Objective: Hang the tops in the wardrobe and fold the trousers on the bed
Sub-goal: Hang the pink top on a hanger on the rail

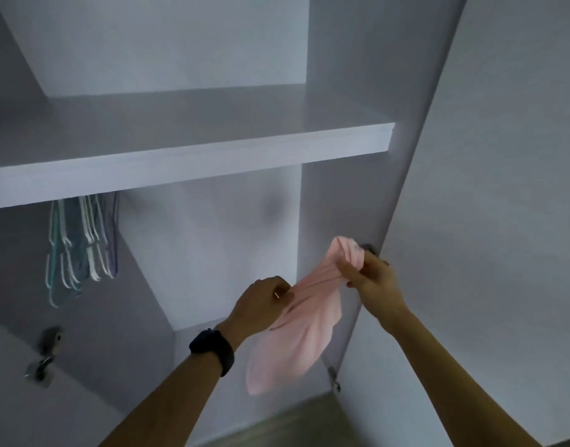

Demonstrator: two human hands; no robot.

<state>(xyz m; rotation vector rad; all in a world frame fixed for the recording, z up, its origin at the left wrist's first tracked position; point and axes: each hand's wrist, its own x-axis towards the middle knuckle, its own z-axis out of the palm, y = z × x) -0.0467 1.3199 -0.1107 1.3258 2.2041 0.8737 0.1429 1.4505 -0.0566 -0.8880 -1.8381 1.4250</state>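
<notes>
1. The left hand and the right hand both grip a bunched pink top, fingers curled round it, near the wardrobe's right wall.
2. Hangers hang bare under the shelf's left end.
3. The hanging looks barely begun; trousers and bed are out of view.

Dim, cool light. Open white wardrobe with a thick shelf across it, door swung out at right, metal hinges on the left panel. Strip of brownish floor below.
</notes>
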